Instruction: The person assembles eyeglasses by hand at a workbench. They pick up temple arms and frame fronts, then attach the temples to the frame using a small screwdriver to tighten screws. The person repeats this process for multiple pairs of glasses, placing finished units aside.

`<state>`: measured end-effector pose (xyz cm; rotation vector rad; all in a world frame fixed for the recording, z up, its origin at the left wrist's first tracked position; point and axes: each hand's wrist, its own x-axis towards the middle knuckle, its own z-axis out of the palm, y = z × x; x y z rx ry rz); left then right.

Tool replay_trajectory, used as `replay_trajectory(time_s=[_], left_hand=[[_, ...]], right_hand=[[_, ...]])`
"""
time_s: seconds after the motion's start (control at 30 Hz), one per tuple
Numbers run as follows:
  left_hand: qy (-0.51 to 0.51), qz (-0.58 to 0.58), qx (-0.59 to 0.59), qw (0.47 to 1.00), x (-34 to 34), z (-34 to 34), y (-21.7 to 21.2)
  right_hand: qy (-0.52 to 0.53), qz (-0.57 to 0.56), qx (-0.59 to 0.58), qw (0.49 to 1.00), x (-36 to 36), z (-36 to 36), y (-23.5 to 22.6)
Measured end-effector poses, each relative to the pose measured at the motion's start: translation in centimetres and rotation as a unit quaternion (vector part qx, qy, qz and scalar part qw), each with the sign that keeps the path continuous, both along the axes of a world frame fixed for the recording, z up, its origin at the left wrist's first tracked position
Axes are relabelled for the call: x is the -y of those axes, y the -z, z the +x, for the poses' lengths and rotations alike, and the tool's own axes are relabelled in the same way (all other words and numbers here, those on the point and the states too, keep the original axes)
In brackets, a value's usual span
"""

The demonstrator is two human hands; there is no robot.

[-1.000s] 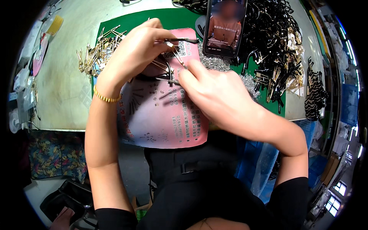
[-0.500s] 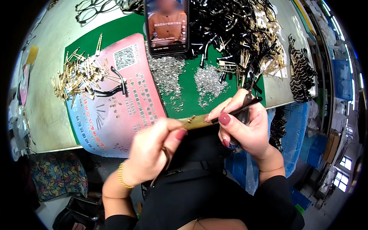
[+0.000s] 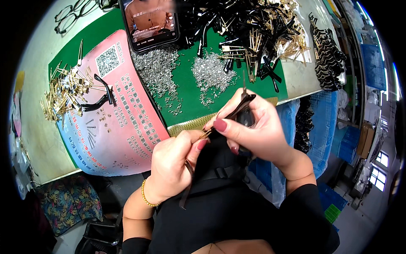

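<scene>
- Left hand (image 3: pixel 171 161) and right hand (image 3: pixel 258 127) had drawn together since half a second earlier; fingertips nearly or just touching, off the edge of the table (image 3: pixel 40 139).
- Left: thumb and finger pinched on a gold-coloured end (image 3: pixel 206 135); dark arm (image 3: pixel 185 198) hung from that hand toward the body.
- Right: fingers clamped round a black arm (image 3: pixel 239 109) and dark tool (image 3: pixel 245 120).
- Risk, my judgement: two things in one grip, so the tool could slip; a loosened pinch could drop small parts.
- Left elbow might snag the printed sheet (image 3: pixel 127 101) beside it, scattering gold pieces (image 3: pixel 63 95).
- Right of right hand: plastic-lined blue crate (image 3: pixel 325 135), contents unclear.
</scene>
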<state>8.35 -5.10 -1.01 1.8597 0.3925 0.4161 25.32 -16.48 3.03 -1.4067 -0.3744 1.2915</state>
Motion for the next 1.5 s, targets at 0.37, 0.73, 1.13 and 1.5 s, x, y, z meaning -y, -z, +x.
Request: replay_trajectory(time_s=[0.37,0.73,1.13,1.5], left_hand=[[-0.060,-0.163,-0.104,0.979,-0.8,-1.8,-0.4],[-0.027,-0.226,-0.077,0.971,-0.8,2.6,-0.3],[-0.043,-0.258,-0.072,0.962,-0.8,1.9,-0.7],[-0.076,-0.138,-0.118,0.980,-0.7,0.1,-0.5]], right_hand=[[-0.283,-0.060,0.606,0.741,1.2,3.0,-0.8],[-0.293,-0.088,0.647,0.699,1.4,3.6,0.1],[-0.305,-0.083,0.643,0.698,1.3,3.9,0.1],[-0.357,-0.099,0.638,0.675,0.6,4.1,-0.5]])
